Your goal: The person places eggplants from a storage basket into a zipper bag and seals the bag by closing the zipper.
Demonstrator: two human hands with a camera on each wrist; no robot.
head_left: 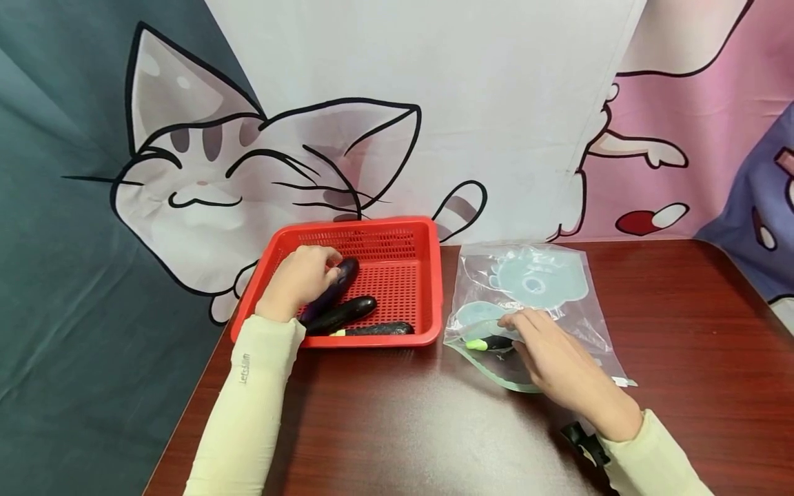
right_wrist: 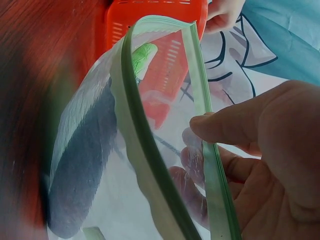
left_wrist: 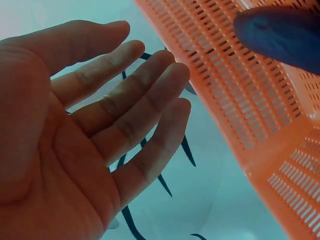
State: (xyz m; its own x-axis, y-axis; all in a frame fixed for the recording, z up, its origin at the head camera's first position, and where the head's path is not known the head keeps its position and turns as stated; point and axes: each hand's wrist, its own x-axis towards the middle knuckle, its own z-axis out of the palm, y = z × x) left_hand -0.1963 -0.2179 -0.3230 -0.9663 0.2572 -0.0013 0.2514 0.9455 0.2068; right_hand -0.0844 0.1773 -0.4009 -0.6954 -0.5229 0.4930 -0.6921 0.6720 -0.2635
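A red plastic basket point(head_left: 435, 289) holds three eggplants point(head_left: 344, 315); the left hand point(head_left: 300, 277), empty, fingers loosely extended, is near them. The right hand point(head_left: 555, 353) pinches a clear bag's point(head_left: 527, 286) green rim point(right_wrist: 198, 90), another eggplant point(head_left: 497, 343) inside.

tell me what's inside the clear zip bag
One dark eggplant with a bright green stem end shows inside. In the head view, its other end can't be seen: the right hand covers it.

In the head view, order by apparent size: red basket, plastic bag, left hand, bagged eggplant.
1. Red basket and plastic bag, too alike to rank
2. Left hand
3. Bagged eggplant, its visible part; the right hand hides some
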